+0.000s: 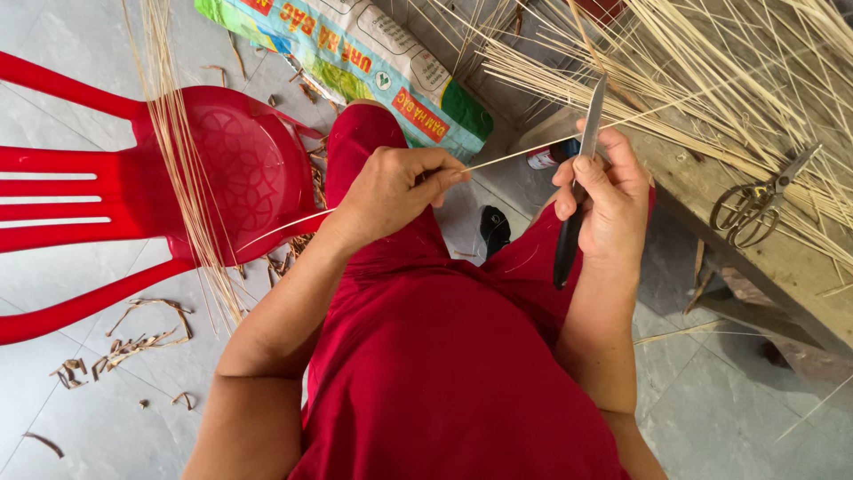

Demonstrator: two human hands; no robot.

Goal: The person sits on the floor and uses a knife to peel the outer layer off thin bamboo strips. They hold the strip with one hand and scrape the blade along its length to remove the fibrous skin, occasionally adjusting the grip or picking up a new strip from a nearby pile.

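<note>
One thin bamboo strip (498, 158) runs across my lap, from my left hand (391, 191) toward the knife (579, 182) in my right hand (604, 209). My left grip is closed on the strip, pinching it between thumb and fingertips; my right grip is wrapped around the knife's dark handle, blade pointing up and away, its flat meeting the strip just past my thumb. To shave it well, I judge the blade should stay at a shallow angle, with the left pinch close to the cut so the strip does not whip or snap.

Room is tight to my right: the wooden desk (782, 258) edge is near my knife elbow, with loose strips (711, 71) fanned over it and scissors (755, 200) lying among them. To my left, a red plastic chair (133, 196) carries another bundle of strips (182, 160), near my forearm. Peelings (133, 342) litter the tiled floor (53, 409) below.
</note>
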